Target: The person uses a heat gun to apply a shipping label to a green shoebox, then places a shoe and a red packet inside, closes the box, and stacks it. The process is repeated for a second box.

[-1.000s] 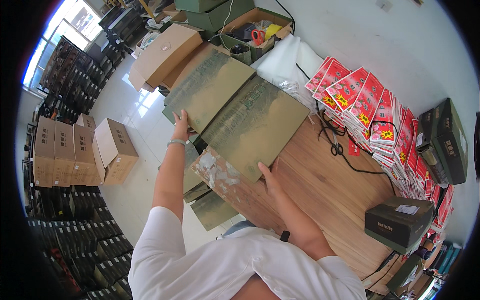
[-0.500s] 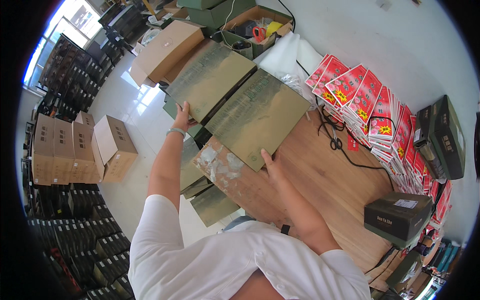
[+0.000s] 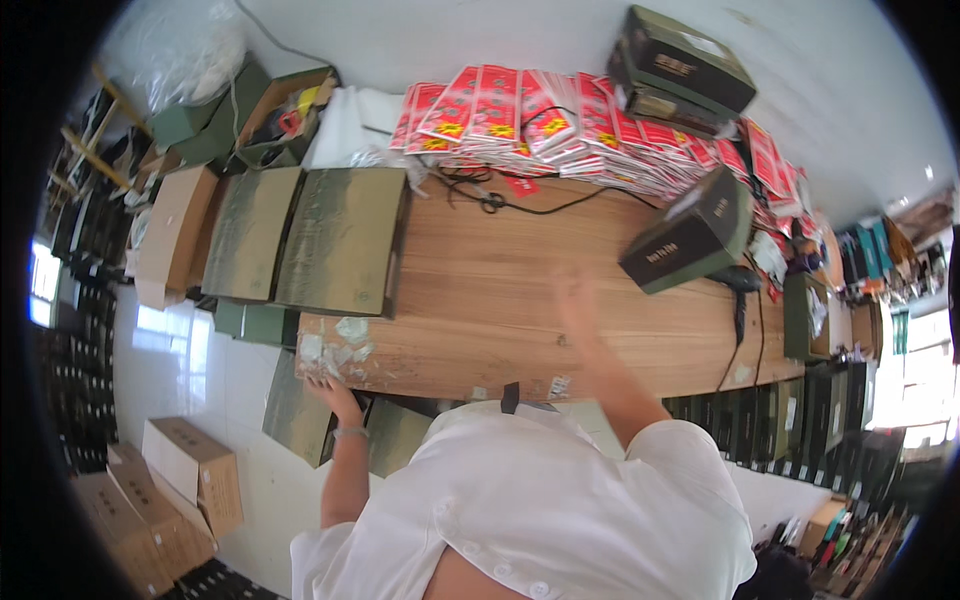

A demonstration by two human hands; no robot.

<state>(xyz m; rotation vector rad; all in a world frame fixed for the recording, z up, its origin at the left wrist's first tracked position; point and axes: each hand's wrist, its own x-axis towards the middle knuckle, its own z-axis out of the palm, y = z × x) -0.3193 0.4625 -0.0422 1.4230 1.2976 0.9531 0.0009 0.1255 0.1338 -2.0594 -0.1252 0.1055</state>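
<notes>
My left hand (image 3: 335,400) rests at the left front corner of the wooden table (image 3: 480,330), fingers spread, next to scraps of torn clear tape (image 3: 340,345). It holds nothing. Blurred by motion, my right hand (image 3: 577,305) is over the middle of the tabletop; its fingers cannot be made out. Two olive-green printed boxes, one nearer me (image 3: 342,240) and one farther left (image 3: 252,232), lie side by side at the table's left end, apart from both hands. To the right of my right hand sits a dark box with a green lower part (image 3: 690,232), turned at an angle.
Red printed packets (image 3: 500,115) are piled along the wall, with another dark box (image 3: 680,65) on them. Black scissors (image 3: 492,202) and a cable lie before the pile. An open carton (image 3: 172,235) stands at the left; a black hair dryer-like tool (image 3: 738,285) is at the right.
Both hands have left the olive boxes. The left has come back to the table edge, the right has moved over the tabletop. My view has swung right, and the dark box now sits turned.
</notes>
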